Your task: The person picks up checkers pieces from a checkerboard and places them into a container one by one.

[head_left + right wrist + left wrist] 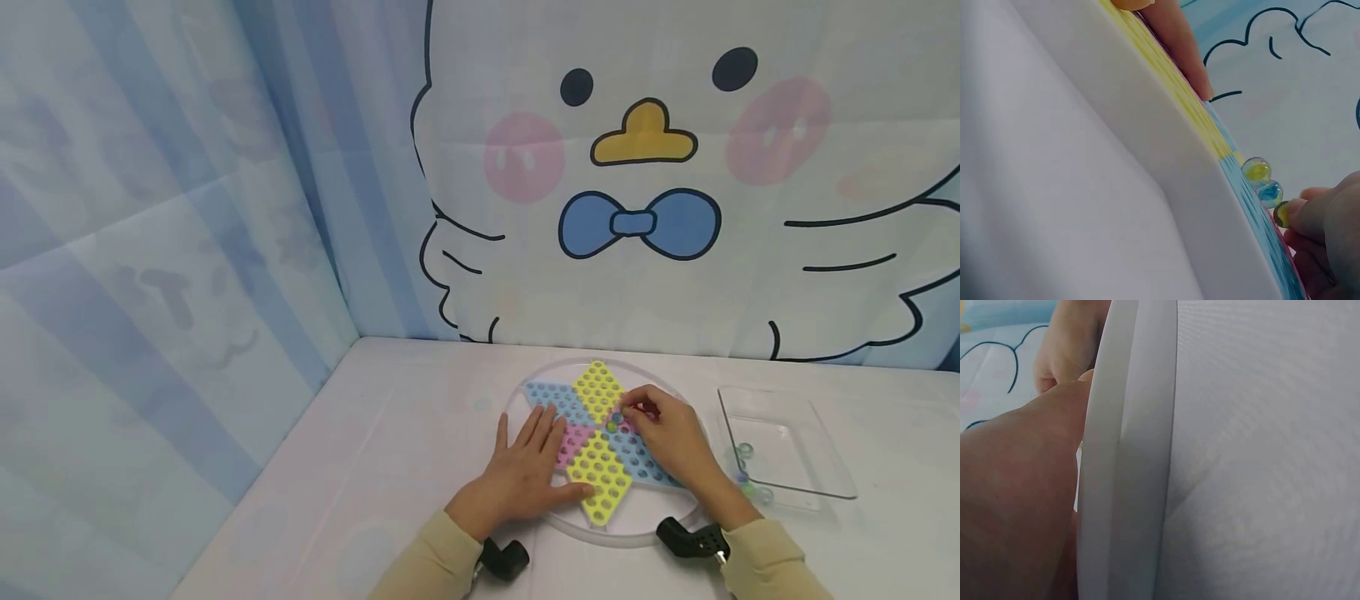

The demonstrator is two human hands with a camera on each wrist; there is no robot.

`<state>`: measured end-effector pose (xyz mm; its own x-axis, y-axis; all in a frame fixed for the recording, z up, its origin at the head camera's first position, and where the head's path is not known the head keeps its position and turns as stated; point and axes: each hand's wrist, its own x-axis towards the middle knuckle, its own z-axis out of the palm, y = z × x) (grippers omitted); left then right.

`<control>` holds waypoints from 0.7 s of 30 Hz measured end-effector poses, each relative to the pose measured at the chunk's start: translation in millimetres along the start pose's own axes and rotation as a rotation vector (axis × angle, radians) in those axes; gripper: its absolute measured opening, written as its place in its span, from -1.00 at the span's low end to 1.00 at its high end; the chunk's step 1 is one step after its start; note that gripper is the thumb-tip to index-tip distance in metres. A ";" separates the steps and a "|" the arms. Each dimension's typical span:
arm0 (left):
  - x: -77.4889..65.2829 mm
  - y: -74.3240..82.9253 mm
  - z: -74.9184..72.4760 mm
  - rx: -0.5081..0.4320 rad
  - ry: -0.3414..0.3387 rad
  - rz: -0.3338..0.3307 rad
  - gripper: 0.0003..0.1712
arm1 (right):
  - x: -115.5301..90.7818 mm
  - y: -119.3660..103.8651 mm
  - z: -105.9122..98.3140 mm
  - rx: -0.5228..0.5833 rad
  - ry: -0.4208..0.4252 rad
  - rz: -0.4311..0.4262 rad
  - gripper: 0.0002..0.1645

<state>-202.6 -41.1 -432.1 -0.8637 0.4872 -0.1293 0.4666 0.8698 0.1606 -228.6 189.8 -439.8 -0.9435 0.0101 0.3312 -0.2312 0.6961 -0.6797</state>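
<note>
A round white Chinese checkers board (598,467) with a star of yellow, blue and pink holed sections lies on the table. My left hand (517,479) rests on its left side, fingers straight and spread, thumb over the lower yellow section. At the pink section on the right, my right hand (667,429) pinches a yellowish marble (1281,214) between thumb and fingers, close to the board's surface. Beside it sit a yellow marble (1256,170) and a blue marble (1270,194) in the board. The left wrist view shows mostly the board's rim (1125,456).
Right of the board stands a clear plastic box (813,487) with several glass marbles (745,450) at its left side. Black wrist-camera mounts (506,560) sit by both sleeves. A printed curtain (637,292) hangs behind the table.
</note>
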 end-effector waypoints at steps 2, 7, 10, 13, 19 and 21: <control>0.4 0.6 0.4 0.002 0.000 0.000 0.16 | -0.7 -0.4 -1.2 0.009 0.000 0.001 -0.85; -0.5 2.2 -0.8 -0.005 -0.004 0.003 0.16 | -2.6 -1.4 -4.9 0.039 -0.013 0.016 -0.85; -0.7 2.3 -1.7 -0.006 -0.008 0.004 0.16 | -3.5 -2.2 -8.2 0.055 -0.014 0.037 -0.84; -0.7 1.9 -2.1 -0.004 -0.007 0.003 0.16 | -4.2 -2.7 -12.1 0.076 -0.009 0.055 -0.82; -0.4 0.1 -0.3 -0.004 -0.005 -0.002 0.17 | -5.1 -3.8 -19.3 0.065 0.034 0.033 -0.80; -0.5 0.0 0.0 -0.006 -0.005 -0.002 0.17 | -5.3 -5.5 -22.0 0.061 0.051 0.023 -0.79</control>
<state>-202.2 -41.4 -432.1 -0.8637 0.4856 -0.1350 0.4634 0.8704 0.1661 -217.1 201.7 -423.3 -0.9359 0.0633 0.3467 -0.2249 0.6501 -0.7258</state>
